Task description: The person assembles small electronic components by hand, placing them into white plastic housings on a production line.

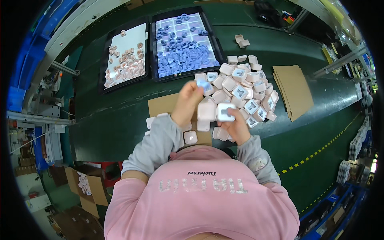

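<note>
My left hand (187, 103) is raised over the table with its fingers pinched on a small blue piece (203, 84), slightly blurred. In my right hand (237, 127) is a small square case (225, 112), pale pink outside, with a white inner face and a grey recess turned up. Directly beside it, between my hands, are more pale pink cases (206, 109); whether they touch the held one I cannot tell. A large heap of the same cases (229, 83) lies just beyond my right hand, several showing their white inner faces. A closed case (190, 137) lies near my body.
Beyond my left hand stand two black trays, one with many blue pieces (184, 58), the other with pale pink pieces (130, 64). Flat cardboard (294, 92) lies right of the heap, with more cardboard (163, 105) under my left arm. An open case (241, 41) sits at the back.
</note>
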{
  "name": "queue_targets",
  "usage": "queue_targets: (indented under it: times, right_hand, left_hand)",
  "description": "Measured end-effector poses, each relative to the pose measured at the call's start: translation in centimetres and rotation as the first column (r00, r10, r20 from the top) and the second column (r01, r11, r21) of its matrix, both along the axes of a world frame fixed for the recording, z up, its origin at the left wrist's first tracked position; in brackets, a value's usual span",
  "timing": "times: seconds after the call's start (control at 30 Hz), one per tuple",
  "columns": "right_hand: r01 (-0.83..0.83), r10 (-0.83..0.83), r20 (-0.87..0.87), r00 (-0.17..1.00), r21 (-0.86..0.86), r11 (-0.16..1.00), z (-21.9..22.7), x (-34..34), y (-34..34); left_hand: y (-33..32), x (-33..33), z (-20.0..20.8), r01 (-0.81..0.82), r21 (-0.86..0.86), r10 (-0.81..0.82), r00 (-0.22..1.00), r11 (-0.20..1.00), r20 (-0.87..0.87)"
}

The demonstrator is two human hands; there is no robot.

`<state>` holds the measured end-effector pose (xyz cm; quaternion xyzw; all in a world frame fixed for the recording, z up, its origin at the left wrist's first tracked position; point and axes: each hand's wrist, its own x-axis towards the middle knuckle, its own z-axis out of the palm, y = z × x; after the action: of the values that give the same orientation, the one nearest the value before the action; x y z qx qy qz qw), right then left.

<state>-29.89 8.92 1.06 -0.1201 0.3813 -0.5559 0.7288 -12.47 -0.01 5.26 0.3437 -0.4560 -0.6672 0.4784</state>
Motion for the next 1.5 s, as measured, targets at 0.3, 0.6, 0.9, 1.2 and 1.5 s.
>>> queue_targets:
  times: [0.3,0.6,0.9,1.2,1.5]
  right_hand:
    - [0.385,-0.387,-0.002,0.922,-0.107,0.917,-0.6,-7.7,-5.0]
    - [0.218,-0.261,-0.494,0.829,-0.144,0.965,-0.6,-3.5,-1.4]
    - [-0.214,0.187,-0.191,0.964,-0.132,0.968,1.8,2.4,0.8]
    - [-0.213,-0.118,-0.785,0.608,-0.305,0.928,2.4,4.5,1.7]
    - [-0.133,0.012,-0.440,0.898,-0.246,0.960,3.3,4.1,0.6]
  left_hand:
    - [-5.4,3.5,-4.7,0.377,-0.456,0.158,0.606,0.806,0.780]
    - [5.0,2.4,-11.5,0.727,-0.031,-0.031,0.071,0.685,0.997]
    - [5.1,2.2,-1.8,0.392,-0.349,-0.161,0.828,0.851,0.537]
    - [7.2,2.0,0.1,0.350,-0.044,-0.308,0.870,0.936,0.384]
    - [6.0,1.8,0.2,0.275,-0.606,0.132,0.831,0.746,0.540]
